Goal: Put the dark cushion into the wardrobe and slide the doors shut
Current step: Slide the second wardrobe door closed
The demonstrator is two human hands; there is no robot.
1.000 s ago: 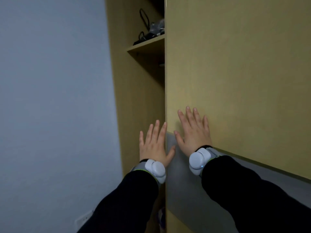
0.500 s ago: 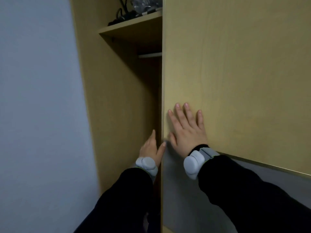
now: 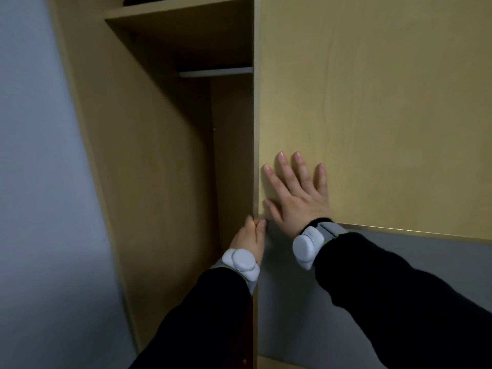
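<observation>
The wardrobe's wood-coloured sliding door (image 3: 386,102) fills the right of the view, with a grey panel (image 3: 439,257) below it. My right hand (image 3: 295,193) lies flat on the door face near its left edge, fingers spread. My left hand (image 3: 249,235) is curled around that edge, its fingertips hidden behind it. Left of the door the wardrobe compartment (image 3: 231,155) stands open and dark. No dark cushion is in view.
Inside the opening, a shelf (image 3: 181,6) runs across the top with a pale hanging rail (image 3: 215,72) under it. The wardrobe's side panel (image 3: 149,155) borders a pale blue wall (image 3: 32,155) on the left. Something dark red (image 3: 248,323) shows low in the opening.
The gap between side panel and door edge has widened. My left hand went from flat beside the edge to gripping it. My right hand stays flat on the door.
</observation>
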